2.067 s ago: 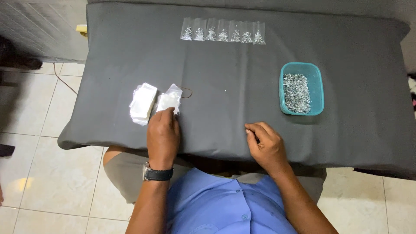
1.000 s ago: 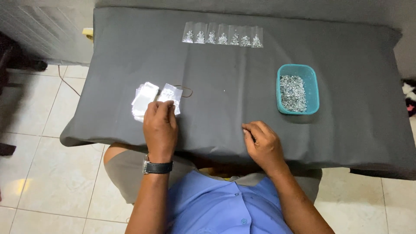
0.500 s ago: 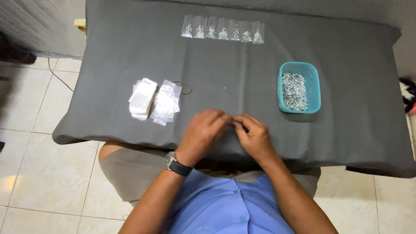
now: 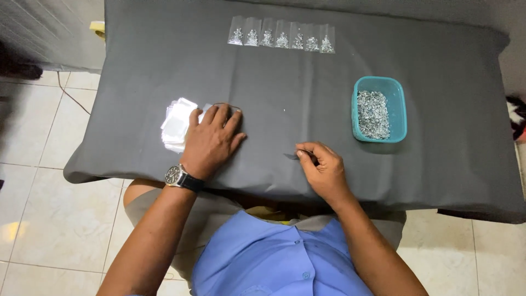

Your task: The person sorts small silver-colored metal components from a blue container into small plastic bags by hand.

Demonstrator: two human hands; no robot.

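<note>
Head view: left hand spread flat on clear bags; right hand pinching small bag.

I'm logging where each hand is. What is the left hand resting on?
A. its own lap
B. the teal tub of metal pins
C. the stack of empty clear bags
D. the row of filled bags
C: the left hand lies flat over the stack of empty clear bags on the grey cloth.

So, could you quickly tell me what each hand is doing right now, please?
Left hand: open, resting flat on the empty bags.
Right hand: fingers pinched; contents too small to tell.
</note>
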